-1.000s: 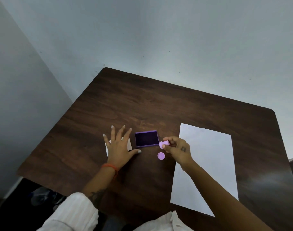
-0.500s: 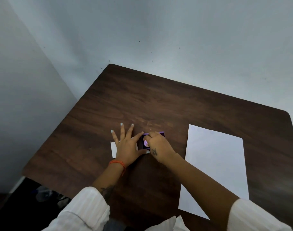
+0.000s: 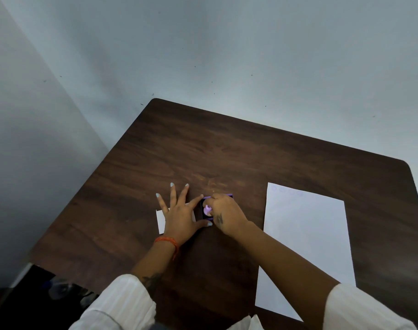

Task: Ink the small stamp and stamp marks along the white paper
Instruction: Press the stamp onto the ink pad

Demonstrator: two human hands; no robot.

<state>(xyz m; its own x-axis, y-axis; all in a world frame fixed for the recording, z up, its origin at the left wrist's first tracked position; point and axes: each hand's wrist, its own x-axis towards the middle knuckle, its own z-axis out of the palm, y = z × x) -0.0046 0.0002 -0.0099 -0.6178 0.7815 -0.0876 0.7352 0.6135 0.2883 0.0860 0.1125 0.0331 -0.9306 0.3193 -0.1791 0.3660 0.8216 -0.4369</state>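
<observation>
Stamp moved from beside the pad onto it
Right hand (image 3: 223,214) pinches the small stamp (image 3: 207,209) on the ink pad (image 3: 204,216); light, slippery; hold its sides

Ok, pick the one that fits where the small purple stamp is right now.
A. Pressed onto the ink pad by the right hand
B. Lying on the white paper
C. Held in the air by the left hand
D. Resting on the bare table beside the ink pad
A: the right hand pinches the small purple stamp down on the dark ink pad, while the left hand lies flat beside it and the white paper sits apart to the right.
</observation>
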